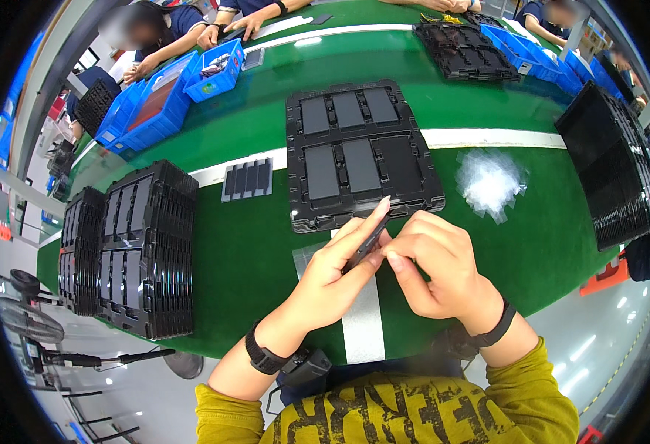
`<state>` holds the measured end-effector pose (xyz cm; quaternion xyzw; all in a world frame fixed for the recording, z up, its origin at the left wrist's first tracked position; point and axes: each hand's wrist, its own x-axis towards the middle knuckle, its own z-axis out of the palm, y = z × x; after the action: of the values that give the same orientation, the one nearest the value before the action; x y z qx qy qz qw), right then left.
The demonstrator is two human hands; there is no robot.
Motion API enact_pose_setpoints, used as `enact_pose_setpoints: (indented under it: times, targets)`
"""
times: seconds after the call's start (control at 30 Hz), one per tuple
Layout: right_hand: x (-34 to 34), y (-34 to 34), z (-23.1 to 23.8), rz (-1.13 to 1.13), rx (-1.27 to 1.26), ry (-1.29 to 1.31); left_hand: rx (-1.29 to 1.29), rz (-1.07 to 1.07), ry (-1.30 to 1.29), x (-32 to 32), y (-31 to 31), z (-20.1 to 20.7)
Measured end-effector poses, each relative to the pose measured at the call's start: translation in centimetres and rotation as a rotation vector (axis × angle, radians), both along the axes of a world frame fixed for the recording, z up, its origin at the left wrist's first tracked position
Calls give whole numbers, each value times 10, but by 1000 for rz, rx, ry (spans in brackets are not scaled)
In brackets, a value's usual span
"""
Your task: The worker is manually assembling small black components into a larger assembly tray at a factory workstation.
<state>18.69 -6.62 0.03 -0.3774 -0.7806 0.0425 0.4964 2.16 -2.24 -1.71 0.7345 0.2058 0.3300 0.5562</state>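
My left hand point(325, 281) grips a slim dark flat panel point(368, 244), tilted on edge between the thumb and the fingers. Close beside it, my right hand point(443, 270) is pinched at the panel's near edge; whatever lies between those fingertips is too small to make out. Just beyond both hands lies a black plastic tray point(293, 155) with flat dark grey panels point(320, 172) in its pockets. The near right pocket shows its bare black floor. A thin clear sheet point(300, 259) lies on the green table, partly covered by my left hand.
Clear film pieces point(491, 185) lie heaped right of the tray, and a grey ribbed block point(247, 180) sits left. Tall black tray stacks stand at left point(147, 251) and right point(610, 166). Blue bins point(155, 103) and co-workers' hands point(244, 28) are across the table point(229, 259).
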Motion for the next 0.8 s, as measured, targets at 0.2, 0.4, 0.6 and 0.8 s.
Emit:
enact_pose_setpoints:
  times: [0.2,0.4,0.6,0.8]
  targets:
    - [-4,0,1,11,-177,127,17,85,11,-2,-4,-4]
    - [-5,4,-10,-172,-224,143,236,176,104,2,-9,-6]
    - [7,5,-3,-11,-552,419,-157,274,-274,0,-8,1]
    - [4,2,-3,40,-447,350,-116,306,-313,-3,-9,2]
